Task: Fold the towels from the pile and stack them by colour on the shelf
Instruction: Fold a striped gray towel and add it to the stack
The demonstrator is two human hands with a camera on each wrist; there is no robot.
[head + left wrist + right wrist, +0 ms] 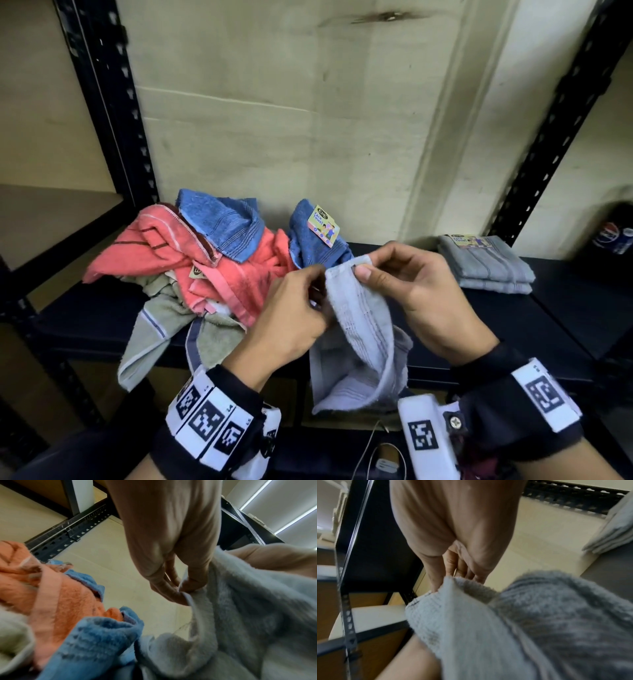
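- Your left hand (294, 308) and right hand (411, 284) are raised close together in front of you, each pinching the top hem of a pale grey towel (359, 342); the grips sit side by side, likely so you can find the corners and spread the edge flat.
- The grey towel hangs loose and creased below your fingers, clear of the shelf (565, 325), so its weight can pull it straight before the first fold.
- In the left wrist view, the fingertips (171, 592) of your left hand nip the thin hem rather than a fistful of cloth, a grip that suits sliding along the edge.
- The unfolded pile (205, 260) lies on the shelf to your left: coral, blue and beige-green towels tangled together, one blue one carrying a paper label.
- A stack of folded grey towels (486, 263) sits on the shelf at your right, well apart from the pile; judging by colour, that is where this towel belongs.
- Folding has barely begun on this towel.
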